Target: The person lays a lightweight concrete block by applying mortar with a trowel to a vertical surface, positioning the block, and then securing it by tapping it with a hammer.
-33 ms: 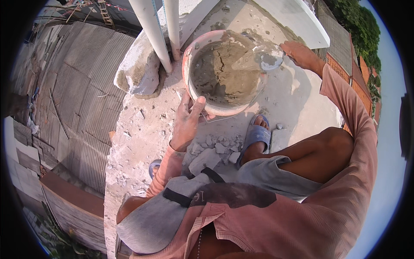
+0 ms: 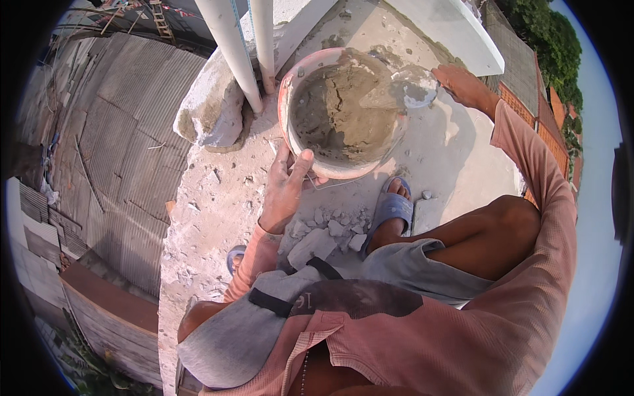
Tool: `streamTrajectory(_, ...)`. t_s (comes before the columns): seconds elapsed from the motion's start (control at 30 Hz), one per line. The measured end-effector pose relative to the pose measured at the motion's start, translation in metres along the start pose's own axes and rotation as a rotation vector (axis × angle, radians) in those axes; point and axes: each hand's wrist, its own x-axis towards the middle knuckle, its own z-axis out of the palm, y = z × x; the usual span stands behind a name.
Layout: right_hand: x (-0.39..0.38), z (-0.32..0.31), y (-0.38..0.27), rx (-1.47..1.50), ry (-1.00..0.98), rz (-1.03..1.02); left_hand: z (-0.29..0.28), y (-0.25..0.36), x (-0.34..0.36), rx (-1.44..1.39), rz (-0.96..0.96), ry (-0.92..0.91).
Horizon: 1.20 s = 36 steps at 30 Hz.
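A round bucket (image 2: 285, 109) with a worn reddish-white rim stands on the concrete, holding thick grey-brown mortar (image 2: 343, 109) with a cracked surface. My left hand (image 2: 288, 188) grips the near left side of the bucket, thumb up by the rim and fingers below, close to the thin wire handle (image 2: 340, 183). On the far right, my right hand (image 2: 462, 86) is closed around the handle end of a mortar-smeared trowel (image 2: 419, 94). The trowel's blade reaches over the right rim and rests on or in the mortar. Its handle is mostly hidden by the hand.
Broken concrete chunks (image 2: 314, 245) lie between my sandalled feet. Two white pipes (image 2: 231, 49) rise beside a rough white block (image 2: 214, 112) at the upper left. The slab's left edge (image 2: 166, 277) drops to corrugated roofs (image 2: 125, 145) below. A white ledge (image 2: 472, 39) stands at the upper right.
My right hand and the trowel have shifted very slightly to the right. The left hand stays on the bucket.
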Motion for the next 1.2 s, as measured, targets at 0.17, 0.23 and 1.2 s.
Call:
streamTrajectory(0.17,-0.045,0.022,0.038,0.072,0.069,0.057,-0.001,-0.001,0.003,-0.043,0.0,-0.009)
streamTrajectory(0.23,-0.086,0.026,0.064,-0.011,0.205,0.028,-0.003,-0.003,0.005,-0.081,-0.003,-0.042)
streamTrajectory(1.2,-0.103,-0.114,0.01,0.603,0.024,0.439,0.002,-0.005,0.001,-0.108,0.023,-0.021)
